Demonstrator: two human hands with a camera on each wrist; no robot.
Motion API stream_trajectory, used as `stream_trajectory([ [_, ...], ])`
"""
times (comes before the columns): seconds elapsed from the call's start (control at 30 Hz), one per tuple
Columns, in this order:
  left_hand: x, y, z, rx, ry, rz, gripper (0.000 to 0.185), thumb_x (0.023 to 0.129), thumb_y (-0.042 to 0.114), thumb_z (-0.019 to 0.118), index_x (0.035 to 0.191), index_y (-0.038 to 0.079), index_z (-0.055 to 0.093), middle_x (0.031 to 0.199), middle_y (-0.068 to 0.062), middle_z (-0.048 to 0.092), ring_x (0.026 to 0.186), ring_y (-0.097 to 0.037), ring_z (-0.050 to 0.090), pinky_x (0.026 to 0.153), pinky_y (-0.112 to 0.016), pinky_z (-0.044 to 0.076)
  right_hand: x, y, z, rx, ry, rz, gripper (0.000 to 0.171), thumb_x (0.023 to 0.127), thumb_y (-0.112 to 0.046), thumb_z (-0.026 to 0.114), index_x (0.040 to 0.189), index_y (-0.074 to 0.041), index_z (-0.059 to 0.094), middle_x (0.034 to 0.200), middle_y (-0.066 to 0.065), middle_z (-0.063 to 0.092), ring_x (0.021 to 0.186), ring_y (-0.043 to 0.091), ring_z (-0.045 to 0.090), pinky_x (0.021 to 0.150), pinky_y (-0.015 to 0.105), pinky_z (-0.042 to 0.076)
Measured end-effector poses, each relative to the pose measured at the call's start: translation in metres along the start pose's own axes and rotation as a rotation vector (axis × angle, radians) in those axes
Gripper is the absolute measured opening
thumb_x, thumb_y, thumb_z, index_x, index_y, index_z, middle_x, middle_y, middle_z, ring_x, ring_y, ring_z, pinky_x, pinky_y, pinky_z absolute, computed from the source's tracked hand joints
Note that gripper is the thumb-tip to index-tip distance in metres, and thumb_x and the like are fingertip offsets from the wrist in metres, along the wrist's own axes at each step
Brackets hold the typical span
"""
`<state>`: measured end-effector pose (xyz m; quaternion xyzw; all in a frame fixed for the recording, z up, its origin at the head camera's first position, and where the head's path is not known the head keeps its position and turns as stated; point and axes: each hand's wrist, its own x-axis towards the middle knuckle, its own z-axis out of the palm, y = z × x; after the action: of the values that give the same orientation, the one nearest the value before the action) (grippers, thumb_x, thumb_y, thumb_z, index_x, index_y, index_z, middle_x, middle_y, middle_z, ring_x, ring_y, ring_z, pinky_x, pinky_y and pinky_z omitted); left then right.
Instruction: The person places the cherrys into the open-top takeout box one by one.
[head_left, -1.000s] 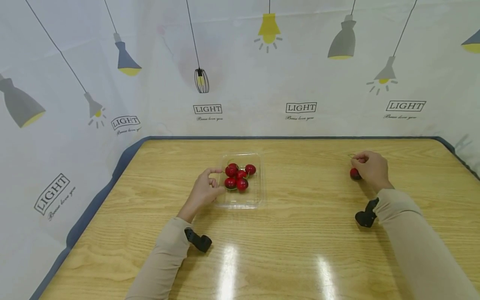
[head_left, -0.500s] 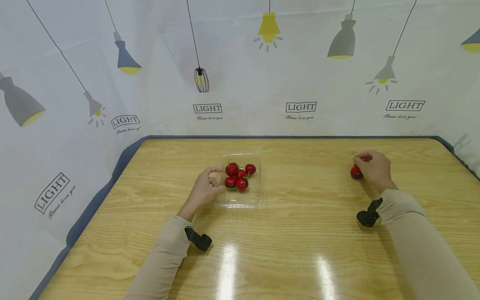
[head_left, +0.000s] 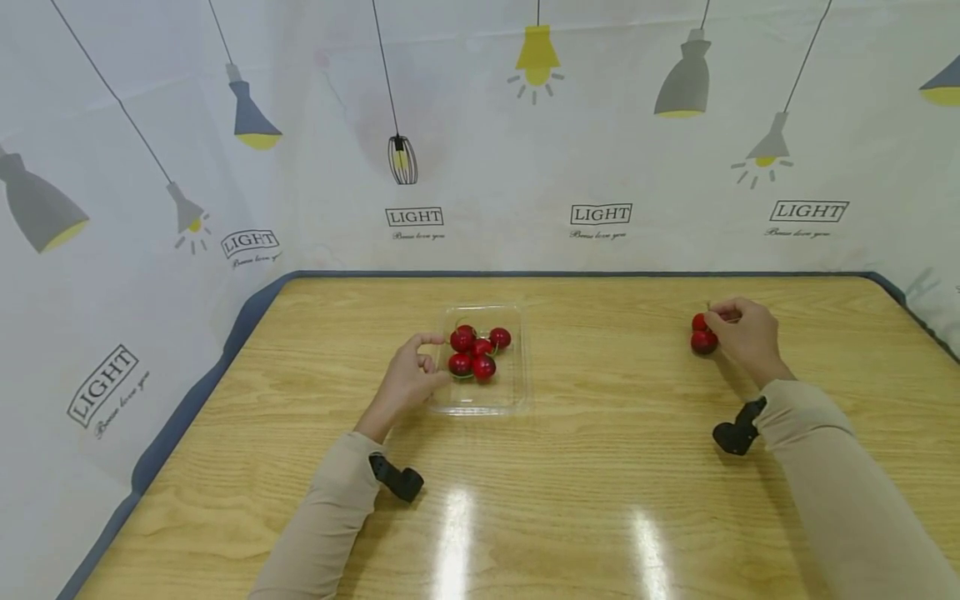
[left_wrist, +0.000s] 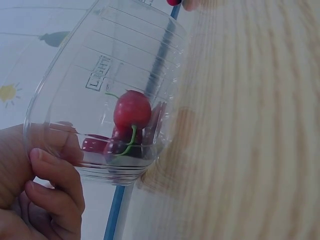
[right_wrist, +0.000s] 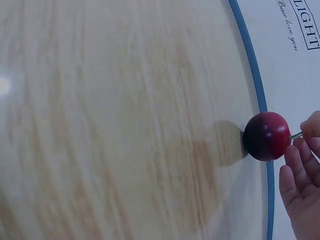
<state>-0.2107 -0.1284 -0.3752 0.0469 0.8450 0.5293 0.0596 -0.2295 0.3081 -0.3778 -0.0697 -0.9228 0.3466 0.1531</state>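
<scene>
Here the table (head_left: 600, 500) fills the lower half of the head view, with a printed backdrop (head_left: 480, 125) across the top. A clear tray (head_left: 517, 392) sits just left of centre and holds a cluster of cherries (head_left: 476, 352); in the left wrist view the tray wall (left_wrist: 125, 60) shows one cherry (left_wrist: 132, 110) stacked over darker ones. The left hand (head_left: 408, 379) rests against the tray's left edge, fingers curled and gripping the rim, thumb pressed to the wall, which steadies the tray. At right of centre, well apart from the tray, the right hand (head_left: 746, 333) pinches the stem of a loose cherry (head_left: 703, 342); a second red fruit appears just above it, though whether it shares the stem cannot be told. In the right wrist view the cherry (right_wrist: 266, 136) hangs at the fingertips (right_wrist: 310, 127) at the right edge, its shadow on the wood beside it; whether it touches the table cannot be told. To carry out the step well, as judged from these views: keep the pinch on the stem close to the fruit so it does not swing, lift clear of the table before travelling, keep the left hand firm on the tray, and lower the fruit into an open gap in the tray.
</scene>
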Motion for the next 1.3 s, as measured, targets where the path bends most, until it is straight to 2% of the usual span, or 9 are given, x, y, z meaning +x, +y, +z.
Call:
stream_trajectory([
  [0.2, 0.0006, -0.0002, 0.0001, 0.003, 0.001, 0.000, 0.053, 0.070, -0.003, 0.062, 0.120, 0.006, 0.044, 0.060, -0.001, 0.039, 0.041, -0.009, 0.032, 0.038, -0.021, 0.029, -0.0013, -0.0025, 0.0003, 0.020, -0.003, 0.003, 0.031, 0.086, -0.021, 0.050, 0.097, 0.007, 0.056, 0.089, 0.019, 0.055, 0.078, 0.021, 0.048, 0.062, 0.025, 0.037],
  [0.67, -0.0003, 0.0003, 0.0001, 0.000, 0.002, 0.007, 0.052, 0.070, -0.003, 0.060, 0.119, 0.006, 0.045, 0.059, -0.001, 0.038, 0.041, -0.009, 0.032, 0.038, -0.021, 0.029, -0.0019, -0.0024, 0.0014, 0.038, -0.023, 0.037, 0.031, 0.085, -0.020, 0.050, 0.101, 0.006, 0.055, 0.097, 0.022, 0.056, 0.075, 0.011, 0.048, 0.058, 0.016, 0.038],
  [0.83, 0.0000, 0.0000, 0.0004, 0.003, 0.006, 0.008, 0.052, 0.070, -0.004, 0.060, 0.119, 0.005, 0.045, 0.059, -0.001, 0.038, 0.041, -0.009, 0.032, 0.038, -0.021, 0.029, -0.0020, -0.0026, 0.0018, 0.053, -0.035, 0.055, 0.031, 0.085, -0.019, 0.048, 0.103, 0.006, 0.053, 0.099, 0.022, 0.055, 0.078, 0.014, 0.051, 0.057, 0.014, 0.038],
  [1.1, 0.0000, 0.0002, 0.0001, -0.006, 0.005, 0.016, 0.052, 0.070, -0.005, 0.059, 0.119, 0.005, 0.044, 0.059, -0.001, 0.037, 0.041, -0.009, 0.032, 0.038, -0.021, 0.029, -0.0021, -0.0027, 0.0013, 0.092, -0.028, 0.080, 0.030, 0.084, -0.018, 0.049, 0.102, 0.006, 0.052, 0.101, 0.022, 0.054, 0.065, -0.007, 0.041, 0.052, 0.009, 0.039],
  [1.3, 0.0001, -0.0001, 0.0003, 0.000, 0.005, 0.017, 0.052, 0.070, -0.005, 0.060, 0.119, 0.005, 0.044, 0.059, -0.001, 0.037, 0.041, -0.009, 0.032, 0.038, -0.021, 0.029, -0.0022, -0.0016, 0.0019, 0.137, -0.027, 0.102, 0.031, 0.083, -0.016, 0.050, 0.105, 0.006, 0.051, 0.100, 0.018, 0.052, 0.063, -0.009, 0.041, 0.053, 0.011, 0.040],
])
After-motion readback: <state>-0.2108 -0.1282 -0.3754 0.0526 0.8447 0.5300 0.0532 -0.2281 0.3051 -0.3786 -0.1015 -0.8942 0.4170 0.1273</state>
